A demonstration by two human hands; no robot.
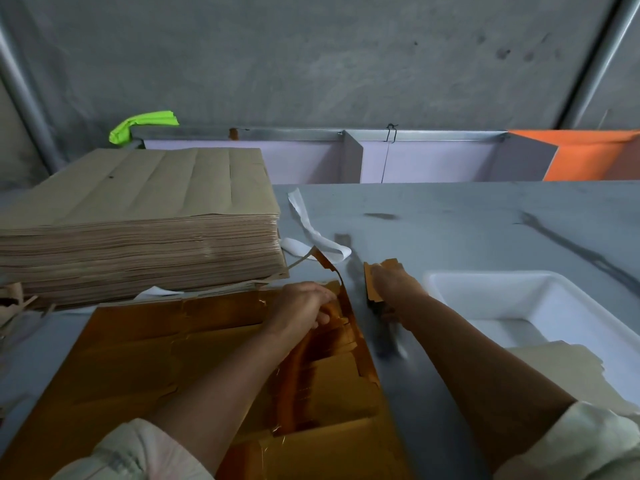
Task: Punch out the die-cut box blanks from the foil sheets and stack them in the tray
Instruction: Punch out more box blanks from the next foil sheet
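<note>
Head view: left hand (301, 304), fingers curled, presses and grips the torn edge of the gold foil sheet (145, 355) at lower centre. Right hand (393, 284) is closed on a punched blank (375, 280), apparently a small bundle, just left of the white tray (540, 306). Tall brown sheet stack (138, 216) sits upper left on the grey table (485, 220).

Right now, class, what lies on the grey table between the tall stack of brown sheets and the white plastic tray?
In the head view, a curled white paper strip and the right hand gripping gold punched-out pieces.
</note>
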